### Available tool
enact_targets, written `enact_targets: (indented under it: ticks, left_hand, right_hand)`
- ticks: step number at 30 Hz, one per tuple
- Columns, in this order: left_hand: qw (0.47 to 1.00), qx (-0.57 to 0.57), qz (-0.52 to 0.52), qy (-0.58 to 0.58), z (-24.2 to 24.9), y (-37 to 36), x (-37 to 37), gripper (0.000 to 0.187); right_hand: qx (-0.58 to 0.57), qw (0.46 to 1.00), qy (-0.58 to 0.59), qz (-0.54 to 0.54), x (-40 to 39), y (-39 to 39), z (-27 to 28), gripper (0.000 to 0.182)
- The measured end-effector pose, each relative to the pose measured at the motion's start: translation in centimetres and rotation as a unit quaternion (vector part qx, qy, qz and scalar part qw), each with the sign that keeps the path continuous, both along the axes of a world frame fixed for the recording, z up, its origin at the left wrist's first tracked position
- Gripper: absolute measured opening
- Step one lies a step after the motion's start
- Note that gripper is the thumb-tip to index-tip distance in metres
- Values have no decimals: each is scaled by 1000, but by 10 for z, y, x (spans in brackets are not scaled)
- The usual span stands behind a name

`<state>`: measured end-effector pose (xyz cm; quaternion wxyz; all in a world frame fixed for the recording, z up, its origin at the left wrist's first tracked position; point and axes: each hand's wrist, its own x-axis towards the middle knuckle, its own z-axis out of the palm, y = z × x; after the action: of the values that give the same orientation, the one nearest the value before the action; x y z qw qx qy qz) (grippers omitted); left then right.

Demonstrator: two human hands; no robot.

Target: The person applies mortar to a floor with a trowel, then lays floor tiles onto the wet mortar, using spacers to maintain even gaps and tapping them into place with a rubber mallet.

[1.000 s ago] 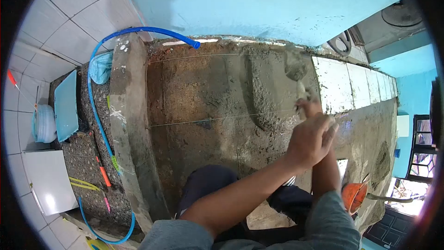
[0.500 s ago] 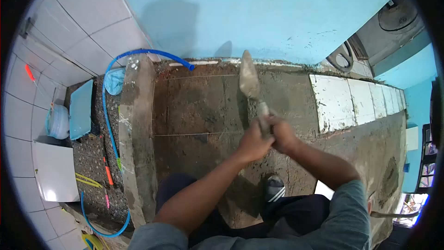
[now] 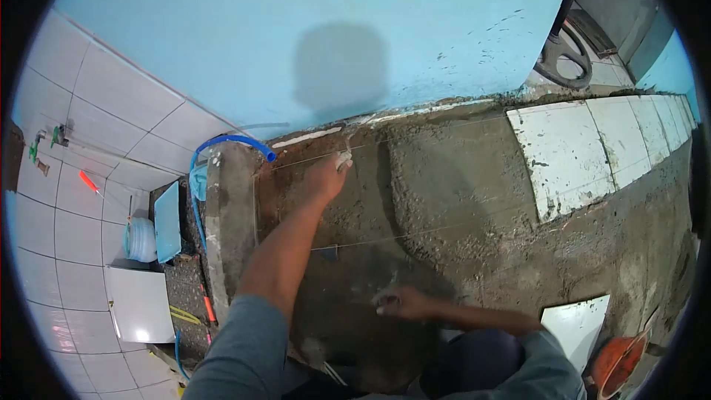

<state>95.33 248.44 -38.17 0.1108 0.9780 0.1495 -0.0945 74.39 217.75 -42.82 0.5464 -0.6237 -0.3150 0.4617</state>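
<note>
My left hand (image 3: 326,178) reaches to the far strip of ground by the blue wall, close to a taut string (image 3: 296,165). Its fingers are closed around something small and whitish that I cannot make out. Low over the dark ground, my right hand (image 3: 406,304) is curled, with pale grey at its fingertips; what it holds, if anything, is blurred. Right of my left hand lies a bed of wet grey mortar (image 3: 452,178) with a ridged edge. A second string (image 3: 437,229) crosses its near side. The trowel cannot be made out clearly.
A row of white tiles (image 3: 566,155) continues right of the mortar. A loose white tile (image 3: 574,326) and an orange bucket (image 3: 618,367) sit near right. Along the left run a concrete curb (image 3: 228,215), a blue hose (image 3: 252,145) and a light-blue tray (image 3: 167,221).
Both hands were together on the trowel's handle; now they are apart. The left hand has moved far left toward the wall, the right down and nearer. My view has shifted.
</note>
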Motion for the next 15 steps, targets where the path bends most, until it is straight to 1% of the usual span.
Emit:
enact_targets:
  ticks: [1, 3, 4, 6, 7, 9, 10, 13, 15]
  left_hand:
    - [999, 29, -22, 24, -12, 8, 9, 63]
    - [999, 33, -30, 30, -28, 13, 17, 62]
    - [998, 36, -33, 32, -34, 17, 22, 61]
    - [999, 8, -37, 21, -60, 28, 24, 62]
    - [999, -7, -39, 15, -72, 33, 24, 63]
    - [998, -5, -64, 23, -67, 31, 19, 63]
    - [997, -5, -75, 28, -65, 29, 17, 63]
    - [994, -14, -65, 88, -52, 23, 19, 65]
    - [995, -18, -64, 81, -52, 23, 21, 66]
  right_hand:
    - [-3, 1000, 30, -7, -17, -11, -11, 48]
    - [-7, 995, 92, -23, -41, -32, -28, 50]
    - [-33, 994, 107, -6, -43, -41, -36, 51]
    - [-89, 986, 141, 27, -46, -61, -42, 52]
    - [-98, 989, 101, 45, -43, -69, -44, 53]
    - [-116, 990, 21, 78, -36, -83, -45, 53]
    - [-111, 992, 19, 63, -35, -88, -47, 53]
    - [-108, 993, 15, 34, -29, -91, -49, 52]
    - [-128, 991, 18, 31, -25, -88, -44, 52]
